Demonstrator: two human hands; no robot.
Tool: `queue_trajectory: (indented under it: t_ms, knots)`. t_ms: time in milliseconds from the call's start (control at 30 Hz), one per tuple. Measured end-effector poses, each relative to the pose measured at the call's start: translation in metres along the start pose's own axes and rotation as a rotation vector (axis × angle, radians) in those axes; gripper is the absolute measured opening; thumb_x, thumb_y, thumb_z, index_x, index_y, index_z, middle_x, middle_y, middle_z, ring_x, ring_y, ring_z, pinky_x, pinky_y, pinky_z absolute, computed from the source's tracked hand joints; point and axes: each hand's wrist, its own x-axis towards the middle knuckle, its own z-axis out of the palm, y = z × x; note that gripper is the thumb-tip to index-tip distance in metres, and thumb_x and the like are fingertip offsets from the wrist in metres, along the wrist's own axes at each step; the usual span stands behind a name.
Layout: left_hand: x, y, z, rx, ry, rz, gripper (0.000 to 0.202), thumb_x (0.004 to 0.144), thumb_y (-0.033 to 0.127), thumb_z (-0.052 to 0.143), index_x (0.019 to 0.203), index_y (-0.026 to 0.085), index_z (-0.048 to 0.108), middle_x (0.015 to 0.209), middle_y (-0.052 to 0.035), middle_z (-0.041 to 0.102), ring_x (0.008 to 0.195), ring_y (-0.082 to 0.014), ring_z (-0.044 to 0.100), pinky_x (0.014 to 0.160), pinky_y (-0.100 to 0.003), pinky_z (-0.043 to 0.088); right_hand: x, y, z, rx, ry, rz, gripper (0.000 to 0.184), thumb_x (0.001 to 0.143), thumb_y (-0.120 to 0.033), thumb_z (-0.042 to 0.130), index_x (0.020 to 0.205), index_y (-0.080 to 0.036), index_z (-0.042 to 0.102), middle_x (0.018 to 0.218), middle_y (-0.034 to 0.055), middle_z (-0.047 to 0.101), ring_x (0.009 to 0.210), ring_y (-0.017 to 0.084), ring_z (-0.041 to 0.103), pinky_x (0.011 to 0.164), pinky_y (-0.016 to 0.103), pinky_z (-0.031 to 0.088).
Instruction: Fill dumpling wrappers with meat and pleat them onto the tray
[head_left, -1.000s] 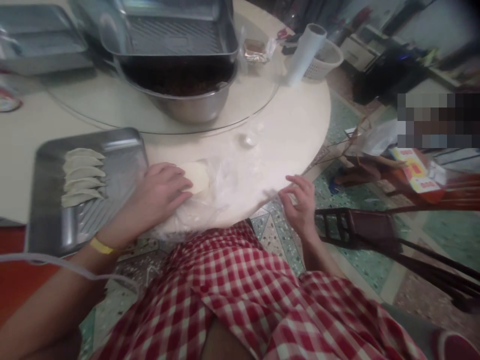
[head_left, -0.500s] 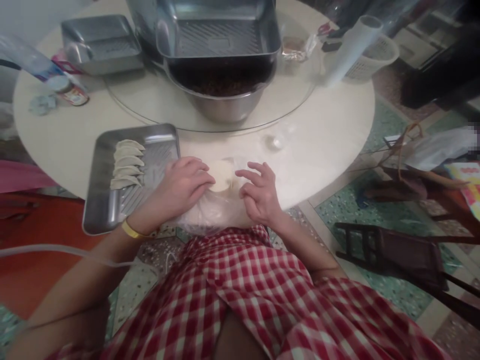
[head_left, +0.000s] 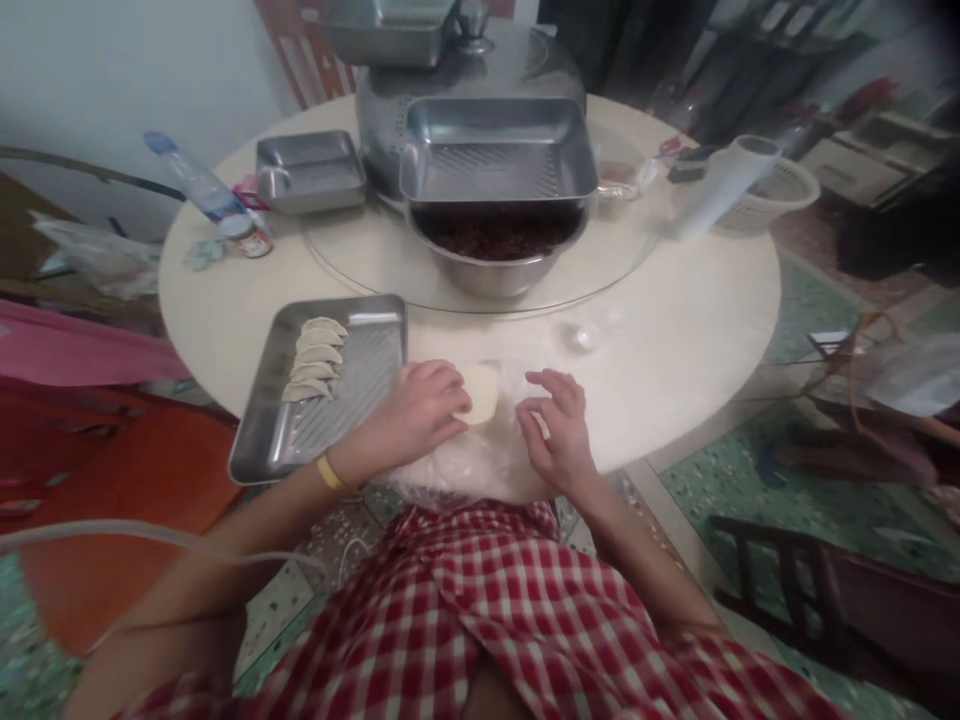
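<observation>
A round, pale dumpling wrapper [head_left: 482, 392] lies over a crumpled clear plastic bag [head_left: 457, 465] at the table's near edge. My left hand [head_left: 420, 412] has its fingers curled over the wrapper's left side, gripping that edge. To the right, my right hand [head_left: 559, 430] is apart from the wrapper, fingers bent and separated, with nothing visible in them. Left of my hands, a metal tray [head_left: 367, 375] holds a column of several folded dumplings [head_left: 319, 355]. Beyond the wrapper, a metal bowl [head_left: 495, 275] contains dark filling [head_left: 499, 238].
An upper metal tray [head_left: 499, 180] rests over the bowl's back. A lidded pot [head_left: 480, 75] stands behind. A small white lump [head_left: 583, 337] lies right of centre. A bottle [head_left: 206, 195], another tray [head_left: 311, 170] and a white basket [head_left: 772, 200] sit farther out.
The view has tilted up, showing more of the table's far side. My right hand has drawn slightly away from the wrapper; my left hand stays at its left edge.
</observation>
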Motion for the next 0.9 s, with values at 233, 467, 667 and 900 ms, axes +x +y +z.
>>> queue_trajectory:
  t_ms: [233, 467, 667, 900]
  knots:
    - [0.006, -0.001, -0.010, -0.091, -0.138, -0.079, 0.013, 0.090, 0.030, 0.063, 0.096, 0.020, 0.068, 0.116, -0.0084, 0.062, 0.120, -0.0288, 0.049, 0.098, -0.045, 0.034, -0.002, -0.005, 0.010, -0.001, 0.007, -0.056, 0.010, 0.091, -0.017, 0.058, 0.092, -0.024, 0.066, 0.123, 0.0065, 0.066, 0.127, 0.026, 0.050, 0.112, 0.052, 0.035]
    - [0.014, -0.009, -0.015, -0.187, -0.195, -0.096, 0.016, 0.089, 0.033, 0.061, 0.095, 0.020, 0.069, 0.114, -0.0080, 0.061, 0.116, -0.0281, 0.048, 0.102, -0.046, 0.034, 0.000, -0.007, 0.011, -0.057, -0.015, -0.070, 0.012, 0.093, -0.027, 0.058, 0.090, -0.024, 0.069, 0.124, 0.0060, 0.067, 0.126, 0.026, 0.053, 0.112, 0.051, 0.037]
    - [0.015, -0.019, -0.010, -0.241, -0.176, -0.058, 0.021, 0.091, 0.037, 0.056, 0.093, 0.022, 0.070, 0.109, -0.0068, 0.061, 0.112, -0.0264, 0.049, 0.103, -0.046, 0.035, 0.001, -0.009, 0.013, -0.044, -0.093, -0.039, 0.021, 0.094, -0.026, 0.055, 0.110, -0.026, 0.069, 0.133, 0.0074, 0.062, 0.131, 0.026, 0.048, 0.111, 0.052, 0.037]
    - [0.010, -0.008, -0.006, -0.034, -0.026, 0.062, 0.026, 0.096, 0.032, 0.049, 0.084, 0.020, 0.069, 0.113, -0.0092, 0.062, 0.116, -0.0289, 0.049, 0.097, -0.047, 0.038, 0.001, -0.013, 0.017, 0.013, -0.165, 0.034, 0.020, 0.095, -0.028, 0.054, 0.106, -0.028, 0.071, 0.135, 0.0051, 0.062, 0.133, 0.027, 0.047, 0.114, 0.055, 0.034]
